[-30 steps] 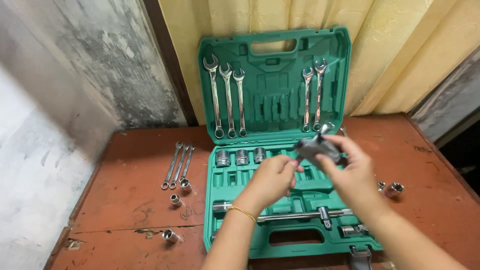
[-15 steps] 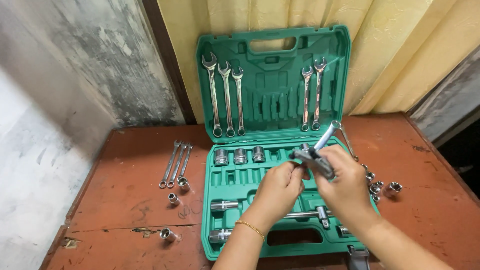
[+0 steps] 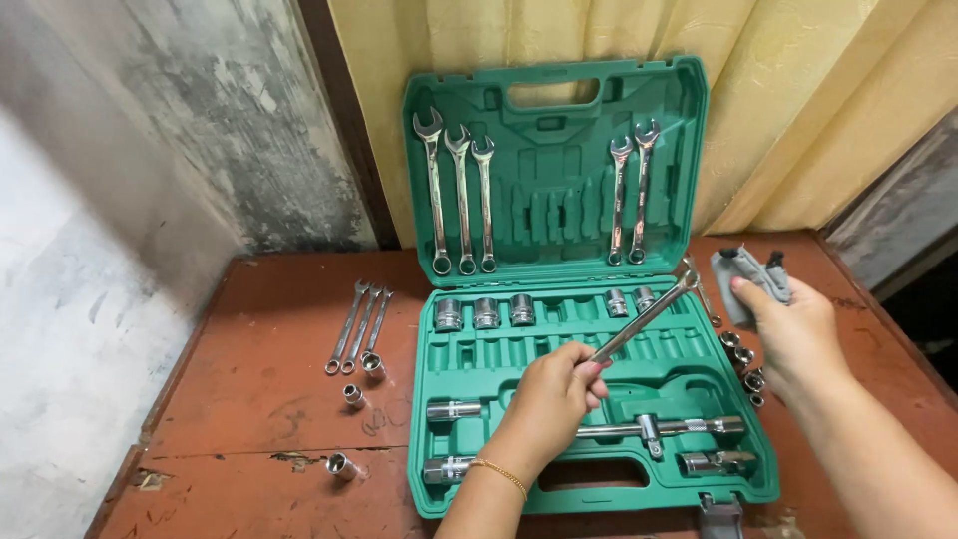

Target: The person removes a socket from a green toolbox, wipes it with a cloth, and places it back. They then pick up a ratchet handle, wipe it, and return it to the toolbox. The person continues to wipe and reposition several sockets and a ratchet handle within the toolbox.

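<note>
My left hand (image 3: 555, 382) grips one end of a chrome combination wrench (image 3: 647, 315) that slants up to the right over the open green tool case (image 3: 559, 200). My right hand (image 3: 791, 334) is off to the right of the case, over the red table, pinching a grey cloth (image 3: 750, 275). The case's upright lid holds three wrenches (image 3: 460, 190) on the left and two wrenches (image 3: 632, 190) on the right. Its tray holds several sockets (image 3: 486, 312), a sliding T-bar (image 3: 659, 429) and extension pieces (image 3: 452, 410).
Three small wrenches (image 3: 356, 327) and loose sockets (image 3: 351, 395) lie on the red table (image 3: 269, 399) left of the case. More loose sockets (image 3: 743, 361) sit right of the tray. A stained wall is to the left, a yellow curtain (image 3: 798, 110) behind.
My hands have parted. The right hand has carried the grey cloth out to the right of the case, while the left hand has kept the wrench over the tray.
</note>
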